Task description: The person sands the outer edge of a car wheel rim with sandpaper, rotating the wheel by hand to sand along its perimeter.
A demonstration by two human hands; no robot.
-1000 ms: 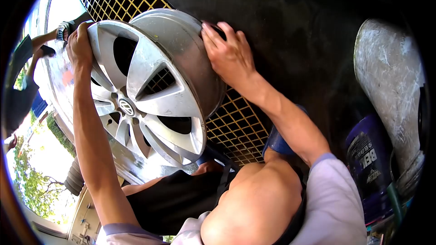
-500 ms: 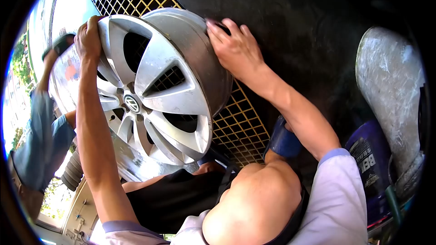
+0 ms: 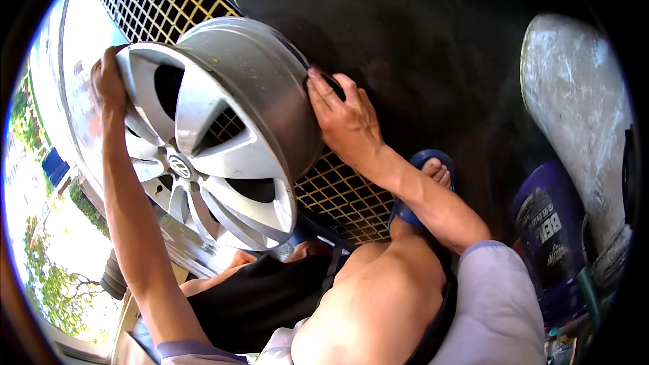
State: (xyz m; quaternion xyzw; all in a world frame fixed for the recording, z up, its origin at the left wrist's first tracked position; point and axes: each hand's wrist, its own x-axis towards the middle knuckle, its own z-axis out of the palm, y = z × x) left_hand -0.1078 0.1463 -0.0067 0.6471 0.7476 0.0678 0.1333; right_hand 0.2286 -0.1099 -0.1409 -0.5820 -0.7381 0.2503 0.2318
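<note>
A silver alloy wheel rim (image 3: 236,142) without a tyre, with a VW badge at its hub, stands tilted before me. My left hand (image 3: 110,84) is closed around the outer edge of its spoked face at the upper left; some of those fingers are hidden behind it. At the opposite side, my right hand (image 3: 346,115) has its fingers at the back lip of the barrel, thumb and fingers bent about that edge. Small specks and scuffs mark the barrel.
Under the wheel lies a yellow grating (image 3: 351,203). My foot in a blue sandal (image 3: 426,162) is beside it. To the right are a purple container (image 3: 551,230) and a scratched grey panel (image 3: 574,74). Dark wet-looking floor (image 3: 419,40) stretches behind.
The wheel appears lower and further left in view, with both hands still at its edges. The other person at the left is out of view. My sandalled foot shows more fully.
</note>
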